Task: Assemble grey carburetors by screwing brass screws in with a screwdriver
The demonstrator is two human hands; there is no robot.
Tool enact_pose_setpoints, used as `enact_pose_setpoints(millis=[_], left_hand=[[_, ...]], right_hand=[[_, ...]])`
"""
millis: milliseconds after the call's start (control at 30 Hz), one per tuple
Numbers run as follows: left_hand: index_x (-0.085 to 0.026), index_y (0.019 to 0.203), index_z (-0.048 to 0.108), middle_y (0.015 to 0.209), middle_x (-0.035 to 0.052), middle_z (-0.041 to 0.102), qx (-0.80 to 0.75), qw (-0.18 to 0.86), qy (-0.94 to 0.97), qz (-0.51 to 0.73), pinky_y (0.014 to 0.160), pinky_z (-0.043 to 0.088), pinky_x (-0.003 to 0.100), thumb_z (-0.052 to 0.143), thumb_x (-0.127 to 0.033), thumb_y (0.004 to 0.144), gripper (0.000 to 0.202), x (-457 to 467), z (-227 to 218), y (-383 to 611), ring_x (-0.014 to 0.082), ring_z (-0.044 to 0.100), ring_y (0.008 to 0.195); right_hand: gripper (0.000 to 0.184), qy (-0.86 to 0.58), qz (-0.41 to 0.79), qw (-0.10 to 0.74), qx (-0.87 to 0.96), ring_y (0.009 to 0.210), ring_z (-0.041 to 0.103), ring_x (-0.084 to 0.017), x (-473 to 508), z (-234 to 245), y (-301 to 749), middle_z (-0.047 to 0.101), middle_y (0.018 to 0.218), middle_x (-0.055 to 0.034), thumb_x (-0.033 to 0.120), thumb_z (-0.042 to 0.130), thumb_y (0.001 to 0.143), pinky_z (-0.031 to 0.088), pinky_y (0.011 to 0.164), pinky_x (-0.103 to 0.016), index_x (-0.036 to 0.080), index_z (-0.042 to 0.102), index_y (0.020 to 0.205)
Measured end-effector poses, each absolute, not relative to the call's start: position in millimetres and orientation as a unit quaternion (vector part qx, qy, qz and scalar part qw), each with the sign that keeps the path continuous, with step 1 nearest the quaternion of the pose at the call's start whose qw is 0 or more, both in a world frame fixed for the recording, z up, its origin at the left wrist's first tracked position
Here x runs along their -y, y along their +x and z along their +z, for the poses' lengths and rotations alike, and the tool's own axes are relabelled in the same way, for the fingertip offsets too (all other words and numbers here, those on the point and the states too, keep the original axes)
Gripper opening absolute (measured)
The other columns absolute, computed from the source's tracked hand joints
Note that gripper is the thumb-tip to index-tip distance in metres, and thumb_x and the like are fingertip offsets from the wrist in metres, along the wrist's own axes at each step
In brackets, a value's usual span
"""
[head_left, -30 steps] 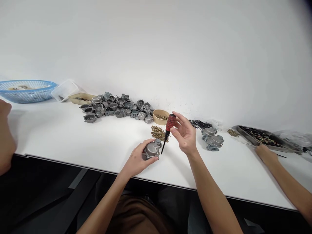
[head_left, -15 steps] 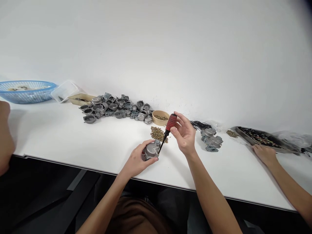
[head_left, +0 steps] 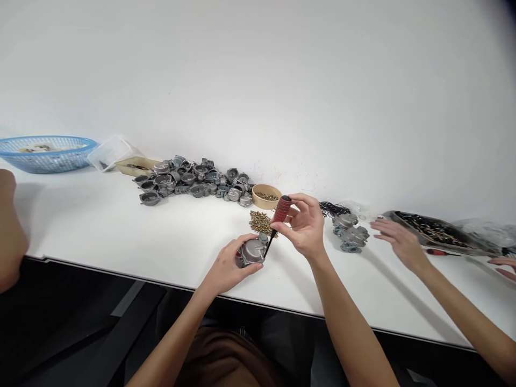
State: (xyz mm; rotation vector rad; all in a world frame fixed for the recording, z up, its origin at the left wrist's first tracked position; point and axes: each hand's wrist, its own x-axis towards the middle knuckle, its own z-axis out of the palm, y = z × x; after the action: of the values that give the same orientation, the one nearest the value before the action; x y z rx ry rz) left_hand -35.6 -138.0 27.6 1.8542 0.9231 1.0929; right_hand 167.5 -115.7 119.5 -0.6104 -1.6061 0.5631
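My left hand (head_left: 229,266) is wrapped round a grey metal carburetor (head_left: 253,251), holding it low over the white table near its front edge. A screwdriver (head_left: 281,210) with a red and black handle is gripped between the thumb and fingers of my right hand (head_left: 305,226). Its dark shaft slants down to the right rim of the carburetor; the screw under the tip is too small to make out. Just behind lies a loose heap of brass-coloured screws (head_left: 261,222), and a round tan tub (head_left: 266,198) with more screws stands beyond it.
A pile of grey carburetors (head_left: 193,177) lies along the wall at left, near a blue basket (head_left: 48,156). On the right are a few stacked carburetors (head_left: 351,234), black rings (head_left: 334,208), a tray of dark parts (head_left: 431,228) and another person's hand (head_left: 403,244).
My right hand has shifted its grip on the screwdriver, whose handle sits slightly lower. The co-worker's hand at right has moved left toward the stacked carburetors, and a second red-handled screwdriver shows there.
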Motion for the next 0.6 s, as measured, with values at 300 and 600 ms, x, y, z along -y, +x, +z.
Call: enact_pose_setpoints(millis=[300,600], left_hand=[[-0.032,0.132,0.058,0.13,0.0026,0.066,-0.381,0.393,0.716,0.434,0.1,0.052,0.037,0.077,-0.036,0.084,0.052,137.9,27.4,-34.9,0.0254,0.065,0.114],[-0.032,0.13,0.057,0.129,0.0018,0.067,-0.384,0.403,0.712,0.427,0.09,0.053,0.032,0.078,-0.034,0.083,0.052,138.7,29.4,-34.9,0.0237,0.066,0.11]], right_hand=[[0.049,-0.224,0.317,0.572,0.722,0.089,0.074,-0.023,116.2,120.4,174.9,0.069,0.117,-0.0086,0.032,0.073,0.091,0.066,0.079,-0.046,0.031,0.052,0.135],[0.048,-0.233,0.269,0.59,0.724,0.093,0.072,-0.024,112.9,118.8,179.6,0.066,0.118,-0.0089,0.038,0.074,0.089,0.066,0.076,-0.044,0.032,0.057,0.134]])
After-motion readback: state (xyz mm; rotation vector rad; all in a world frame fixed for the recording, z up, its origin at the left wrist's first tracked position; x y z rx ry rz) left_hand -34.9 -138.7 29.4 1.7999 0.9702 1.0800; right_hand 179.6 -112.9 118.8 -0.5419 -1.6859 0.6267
